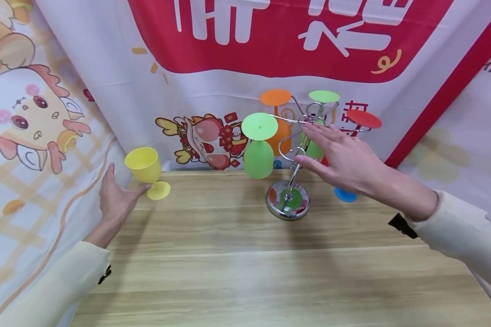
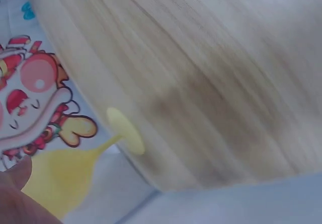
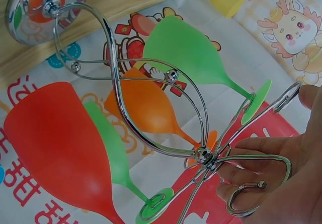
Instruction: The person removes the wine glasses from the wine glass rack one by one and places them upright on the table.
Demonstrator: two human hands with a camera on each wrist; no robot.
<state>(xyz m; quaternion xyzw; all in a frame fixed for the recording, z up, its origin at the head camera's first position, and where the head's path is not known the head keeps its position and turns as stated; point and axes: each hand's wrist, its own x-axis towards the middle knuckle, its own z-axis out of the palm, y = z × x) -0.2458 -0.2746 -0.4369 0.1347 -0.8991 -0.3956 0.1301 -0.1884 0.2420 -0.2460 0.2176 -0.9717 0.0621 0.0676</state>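
A yellow plastic goblet (image 1: 144, 164) stands upright at the table's back left corner. My left hand (image 1: 118, 196) is beside it with fingers spread, its thumb at the stem; the left wrist view shows only part of that hand near the bowl. A chrome goblet rack (image 1: 288, 200) holds hanging goblets upside down: a front green goblet (image 1: 258, 159), an orange goblet (image 3: 143, 105), a rear green goblet (image 3: 111, 148) and a red goblet (image 3: 63, 143). My right hand (image 1: 345, 156) lies flat with straight fingers by the rack's top; contact is unclear. One curled hook (image 3: 246, 199) near it bears no goblet.
Below my right wrist, a blue round foot (image 1: 345, 195) shows on the wooden table (image 1: 245, 272), the rest covered by the hand. A printed cloth (image 1: 212, 91) hangs behind the table, and another patterned cloth (image 1: 32, 190) runs along the left side.
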